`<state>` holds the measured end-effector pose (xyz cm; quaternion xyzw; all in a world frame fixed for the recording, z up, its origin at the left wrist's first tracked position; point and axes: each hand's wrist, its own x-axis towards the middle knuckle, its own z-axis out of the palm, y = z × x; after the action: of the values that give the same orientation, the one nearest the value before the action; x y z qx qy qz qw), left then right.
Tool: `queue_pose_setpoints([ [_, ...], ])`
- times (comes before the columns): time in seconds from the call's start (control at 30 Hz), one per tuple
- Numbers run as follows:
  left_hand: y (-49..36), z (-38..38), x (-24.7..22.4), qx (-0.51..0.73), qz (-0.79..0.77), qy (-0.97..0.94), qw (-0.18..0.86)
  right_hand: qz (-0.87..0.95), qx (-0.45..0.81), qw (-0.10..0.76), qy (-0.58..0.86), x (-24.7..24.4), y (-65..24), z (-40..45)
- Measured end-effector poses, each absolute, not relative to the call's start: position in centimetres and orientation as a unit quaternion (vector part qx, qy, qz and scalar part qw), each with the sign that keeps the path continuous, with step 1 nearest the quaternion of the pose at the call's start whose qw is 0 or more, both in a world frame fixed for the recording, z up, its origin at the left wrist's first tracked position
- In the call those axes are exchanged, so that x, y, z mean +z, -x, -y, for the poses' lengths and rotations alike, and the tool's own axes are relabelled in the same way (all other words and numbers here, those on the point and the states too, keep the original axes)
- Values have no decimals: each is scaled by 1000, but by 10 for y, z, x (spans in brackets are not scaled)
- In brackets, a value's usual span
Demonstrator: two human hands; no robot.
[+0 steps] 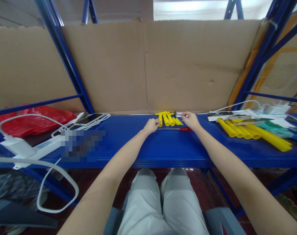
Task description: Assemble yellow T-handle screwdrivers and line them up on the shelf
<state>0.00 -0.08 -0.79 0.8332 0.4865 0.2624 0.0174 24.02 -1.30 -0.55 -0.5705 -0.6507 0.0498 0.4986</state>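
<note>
A blue table (173,148) is reached over by both arms, and its near part in front of the knees (160,186) is left bare. Off to the right, one long yellow tube (269,137) is laid beside a group of shorter yellow tubes (239,129); these, it is judged, are either set aside as finished or yet to be used, and which cannot be told. Between the hands, a red-handled screwdriver (185,129) is laid flat, untouched by the left hand (152,125).

The fingers of that hand are brought together at the leftmost tube of the middle group (170,120); whether it is gripped cannot be told. The right hand (191,120) is held with its fingertips near a small stack of pieces (178,114); whether anything is pinched there is not shown.

Within the middle group, upright rows are seen roughly side by side, with thin yellow pieces (164,113) placed crosswise behind. The work is judged to be partway along, since these pieces are left loose and separate. Beyond, the table is closed off by cardboard (146,68).
</note>
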Motion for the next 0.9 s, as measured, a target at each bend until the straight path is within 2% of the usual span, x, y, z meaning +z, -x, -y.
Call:
queue_pose_setpoints([
  [0.7, -27, 8, -1, 240, -514, -823, 25, 677, 42, 476, 559, -3, -237, 15],
  [0.9, -31, 6, 9, 216, -528, -819, 58, 683, 39, 460, 567, -3, -237, 17],
])
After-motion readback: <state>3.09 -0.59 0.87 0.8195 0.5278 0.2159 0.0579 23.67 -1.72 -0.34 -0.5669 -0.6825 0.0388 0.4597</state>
